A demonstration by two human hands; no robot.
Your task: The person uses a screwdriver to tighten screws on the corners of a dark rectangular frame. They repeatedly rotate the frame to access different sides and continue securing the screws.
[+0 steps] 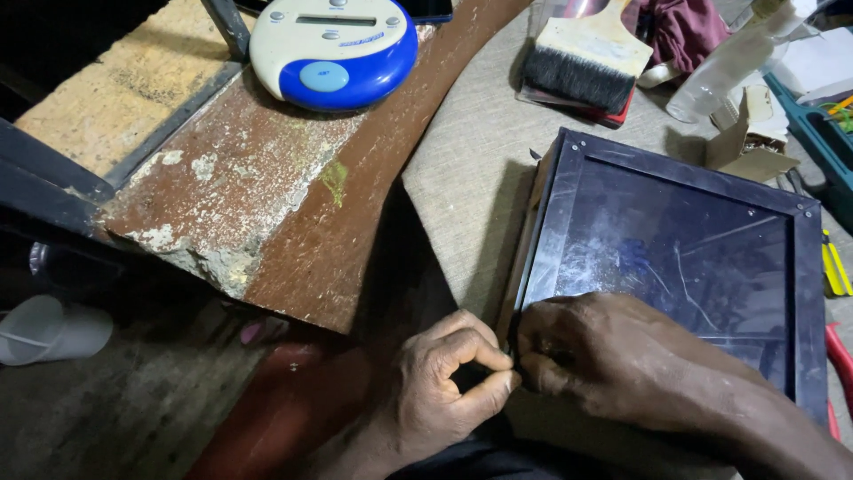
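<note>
White plastic cup [49,331] low at far left, off bench. Blue-white round device [333,49] on rusty bench [267,178], top edge. Left hand [449,382] at near edge of cloth-covered table [471,151], thumb and forefinger pinched at near-left corner of dark framed panel [675,240]; what they pinch too small to tell. Right hand [622,356] lies on panel's near edge, fingers curled, touching left fingertips. Paintbrush [586,58] at table's far edge.

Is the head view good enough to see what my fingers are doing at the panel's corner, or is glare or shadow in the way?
Head view: sharp overall, no motion blur; pale sheen and smears on the dark framed panel; the left hand and right hand meet at its near corner, where the fingertips sit in shadow; the lower left of the frame is very dark.
</note>
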